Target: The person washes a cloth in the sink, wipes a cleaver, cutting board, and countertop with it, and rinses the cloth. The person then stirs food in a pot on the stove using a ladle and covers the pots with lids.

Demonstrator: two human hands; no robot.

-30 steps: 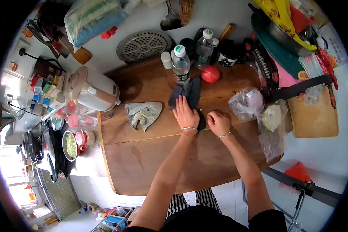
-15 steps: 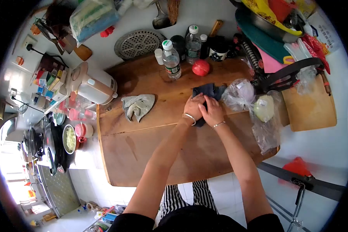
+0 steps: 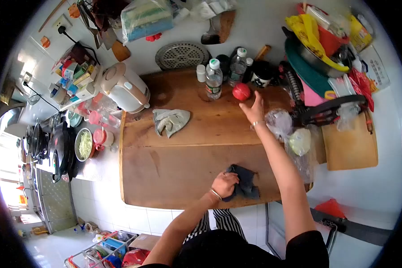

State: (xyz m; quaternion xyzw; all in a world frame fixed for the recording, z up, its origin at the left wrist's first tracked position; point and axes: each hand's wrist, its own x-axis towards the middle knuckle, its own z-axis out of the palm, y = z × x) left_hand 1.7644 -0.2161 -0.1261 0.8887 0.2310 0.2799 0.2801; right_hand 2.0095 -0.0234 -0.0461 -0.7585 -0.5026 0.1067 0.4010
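A dark blue-grey cloth (image 3: 246, 182) lies crumpled near the front edge of the wooden table (image 3: 183, 172). My left hand (image 3: 224, 184) is closed on its left side, with the fingertips partly hidden. Farther back, my right hand (image 3: 254, 110) reaches with thumb and fingers apart and nothing in it. Just beyond those fingers sits a shiny red ball-shaped thing (image 3: 241, 91), beside a clear plastic bottle (image 3: 214, 82). A second, greyish cloth (image 3: 171, 122) rests crumpled on the table's left half, away from both hands.
Along the back stand another bottle (image 3: 237, 69), a small white bottle (image 3: 201, 73) and dark jars. An electric kettle (image 3: 126, 89) is at the back left. Plastic bags (image 3: 299, 142) lie by my right forearm, near a cutting board (image 3: 350, 143). A bowl of pale shreds (image 3: 84, 145) sits left.
Both hands were together on the dark cloth near the plastic bags. My left hand has drawn the cloth to the front edge; my right hand has let go and moved toward the red thing.
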